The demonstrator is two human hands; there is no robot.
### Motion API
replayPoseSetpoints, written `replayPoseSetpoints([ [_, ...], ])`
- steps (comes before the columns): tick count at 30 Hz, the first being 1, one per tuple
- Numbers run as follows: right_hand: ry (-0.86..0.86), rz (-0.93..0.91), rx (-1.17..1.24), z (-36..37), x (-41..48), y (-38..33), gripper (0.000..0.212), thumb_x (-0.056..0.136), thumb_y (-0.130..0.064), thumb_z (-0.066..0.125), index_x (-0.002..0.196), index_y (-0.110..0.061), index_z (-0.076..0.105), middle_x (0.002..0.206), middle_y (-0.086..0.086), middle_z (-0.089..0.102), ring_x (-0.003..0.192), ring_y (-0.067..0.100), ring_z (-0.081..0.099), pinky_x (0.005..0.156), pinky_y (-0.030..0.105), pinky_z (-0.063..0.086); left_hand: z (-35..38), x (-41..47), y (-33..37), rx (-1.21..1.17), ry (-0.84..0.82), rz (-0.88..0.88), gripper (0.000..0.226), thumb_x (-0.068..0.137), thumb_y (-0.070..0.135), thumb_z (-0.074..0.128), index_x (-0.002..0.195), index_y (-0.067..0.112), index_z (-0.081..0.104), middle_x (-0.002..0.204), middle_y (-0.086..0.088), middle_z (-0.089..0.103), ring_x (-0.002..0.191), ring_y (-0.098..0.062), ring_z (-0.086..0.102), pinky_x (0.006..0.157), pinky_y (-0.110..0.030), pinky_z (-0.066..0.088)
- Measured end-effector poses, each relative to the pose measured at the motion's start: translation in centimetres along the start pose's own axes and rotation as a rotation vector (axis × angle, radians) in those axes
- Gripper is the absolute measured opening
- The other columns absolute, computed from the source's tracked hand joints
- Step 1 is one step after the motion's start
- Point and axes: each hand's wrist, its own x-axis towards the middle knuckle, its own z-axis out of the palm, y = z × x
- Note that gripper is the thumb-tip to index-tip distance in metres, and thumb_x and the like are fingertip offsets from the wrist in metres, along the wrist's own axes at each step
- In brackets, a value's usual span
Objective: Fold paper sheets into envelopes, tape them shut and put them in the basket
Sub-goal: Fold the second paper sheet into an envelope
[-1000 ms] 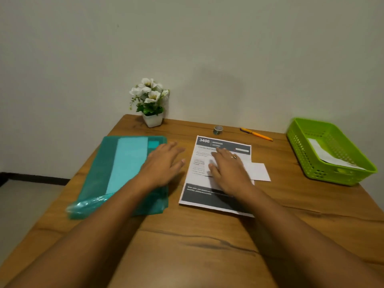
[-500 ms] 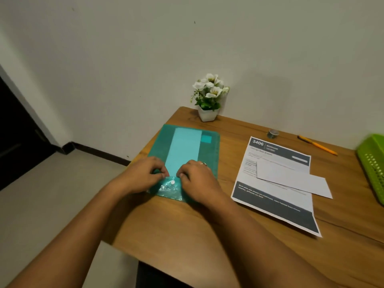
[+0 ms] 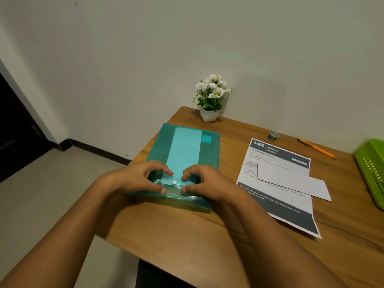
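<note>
Two grips: teal plastic folder (image 3: 188, 146) on tabletop (image 3: 187, 235) is pinched beside its snap by left hand (image 3: 135, 179) and right hand (image 3: 205, 181)

A folded white envelope (image 3: 295, 180) lies flat on the printed sheet (image 3: 291, 214), with the tape roll (image 3: 273, 135) behind and the green basket (image 3: 371, 171) at far right.

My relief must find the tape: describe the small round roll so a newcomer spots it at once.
Follow the far edge of the brown wooden table along the wall. Between the white pot of white flowers and the orange pen, just beyond the dark header of the printed paper sheet, stands the small greyish roll. It is the only round, shiny thing there.
</note>
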Motion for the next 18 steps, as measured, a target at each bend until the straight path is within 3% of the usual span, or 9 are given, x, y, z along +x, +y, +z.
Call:
replayPoseSetpoints([
  [2, 0.004, -0.038, -0.063, 0.3, -0.4, 0.2, 0.042, 0.082, -0.043, 0.084, 0.120, -0.034, 0.068, 0.133, -0.013, 0.062, 0.112, 0.008, 0.058, 0.095, 0.031, 0.052, 0.8, 0.3, 0.3, 0.191, 0.055, 0.010, 0.060, 0.083, 0.039, 0.083, 0.138, 0.044, 0.058, 0.145, 0.019, 0.043, 0.130, -0.006, 0.045, 0.113, -0.031, 0.041],
  [4, 0.031, -0.083, -0.168, 0.7, -0.7, 0.3, 0.047, 0.082, -0.047, 0.082, 0.125, -0.035, 0.065, 0.139, -0.014, 0.059, 0.118, 0.009, 0.054, 0.097, 0.033, 0.049, 2.0, 0.7, 0.5, 0.334, 0.192, 0.054, 0.055, 0.085, 0.041, 0.080, 0.137, 0.041, 0.061, 0.146, 0.016, 0.046, 0.132, -0.007, 0.041, 0.113, -0.031, 0.037],
  [7, 0.091, -0.137, -0.243, 1.4, -1.1, 0.4, 0.047, 0.085, -0.048, 0.078, 0.126, -0.032, 0.064, 0.137, -0.009, 0.062, 0.120, 0.013, 0.055, 0.100, 0.038, 0.048, 3.4, 0.6, 0.5, 0.457, 0.354, 0.114, 0.042, 0.091, 0.044, 0.072, 0.133, 0.039, 0.066, 0.146, 0.012, 0.053, 0.132, -0.009, 0.044, 0.111, -0.033, 0.038],
  [11, 0.193, -0.219, -0.304, 2.3, -1.8, 0.0, 0.038, 0.094, -0.038, 0.069, 0.130, -0.030, 0.060, 0.131, -0.007, 0.066, 0.116, 0.016, 0.059, 0.099, 0.038, 0.049, 4.3, 0.3, 0.0, 0.534, 0.446, 0.179, 0.032, 0.101, 0.045, 0.058, 0.128, 0.033, 0.071, 0.141, 0.009, 0.061, 0.130, -0.012, 0.052, 0.107, -0.035, 0.043],
  [15, 0.273, -0.290, -0.349, 2.9, -2.1, -0.6, 0.030, 0.098, -0.016, 0.059, 0.126, -0.027, 0.059, 0.128, -0.001, 0.066, 0.112, 0.024, 0.060, 0.094, 0.045, 0.051, 4.4, 0.7, 0.1, 0.521, 0.509, 0.145, 0.030, 0.103, 0.043, 0.052, 0.115, 0.026, 0.073, 0.118, 0.006, 0.073, 0.109, -0.016, 0.064, 0.092, -0.040, 0.053],
  [18, 0.307, -0.315, -0.396, 2.9, -2.2, -0.8, 0.029, 0.099, -0.013, 0.059, 0.126, -0.025, 0.061, 0.137, 0.001, 0.060, 0.114, 0.026, 0.059, 0.090, 0.047, 0.054, 4.4, 1.0, 0.1, 0.534, 0.560, 0.131, 0.028, 0.103, 0.043, 0.051, 0.108, 0.025, 0.072, 0.101, 0.005, 0.073, 0.092, -0.015, 0.064, 0.079, -0.041, 0.054],
])
